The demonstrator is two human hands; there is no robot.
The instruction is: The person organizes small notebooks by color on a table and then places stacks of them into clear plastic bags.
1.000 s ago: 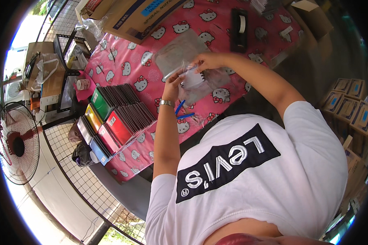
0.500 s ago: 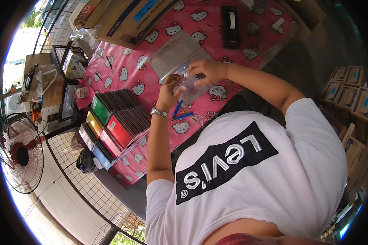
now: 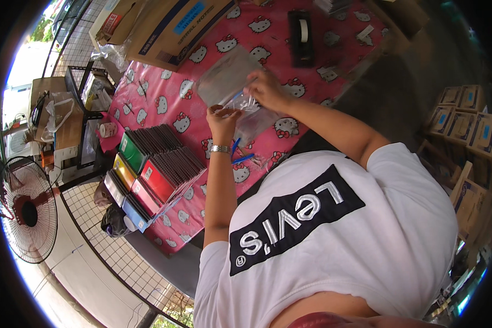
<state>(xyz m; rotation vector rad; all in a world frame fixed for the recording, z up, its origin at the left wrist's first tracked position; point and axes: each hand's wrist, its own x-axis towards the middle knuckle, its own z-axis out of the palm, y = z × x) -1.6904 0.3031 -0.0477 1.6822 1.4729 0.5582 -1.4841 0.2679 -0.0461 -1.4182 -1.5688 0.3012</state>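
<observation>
Between my two hands is a clear plastic bag with a bluish edge. My left hand, wearing a metal watch, has its fingers closed on the bag's near left side. On its far right side, my right hand pinches the bag with bent fingers. Just beyond them a pile of clear plastic bags lies flat on the table. A blue-handled tool, partly hidden by my left wrist, lies nearer my body; its kind is unclear.
The table has a pink patterned cover. Rows of spiral notebooks stand at left. A black tape dispenser sits at the far right, a large carton at the far left. A fan and stacked cartons flank the table.
My hands have moved apart a little: the right has gone slightly up and away, the left slightly down. The plastic bag stays between them.
</observation>
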